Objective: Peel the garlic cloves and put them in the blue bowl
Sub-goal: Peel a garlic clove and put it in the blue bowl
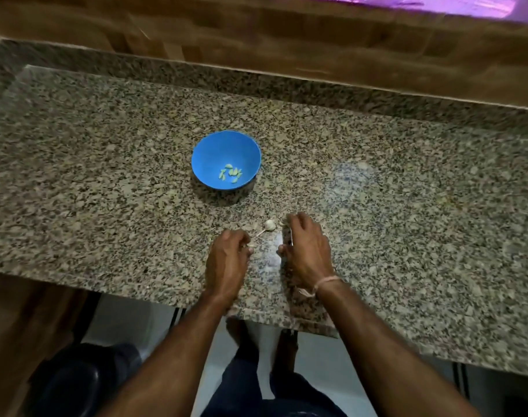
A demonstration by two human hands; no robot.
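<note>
A blue bowl (pixel 226 145) stands on the granite counter (pixel 106 152) with several peeled, pale green garlic cloves (pixel 230 173) in its bottom. In front of it, a whitish garlic piece with a thin stem (pixel 268 226) lies on the counter between my hands. My left hand (pixel 228 257) is just left of it, fingers curled, pinching a small pale bit of garlic (pixel 247 245) at the fingertips. My right hand (pixel 308 246) arches over the counter just right of the garlic, fingertips down on the stone and thumb apart. What lies under its palm is hidden.
A wooden wall (pixel 256 34) runs behind the counter's raised granite back edge. The counter's front edge crosses just below my wrists; my legs and a tiled floor show beneath it. A dark rounded object (pixel 76 383) sits on the floor at lower left.
</note>
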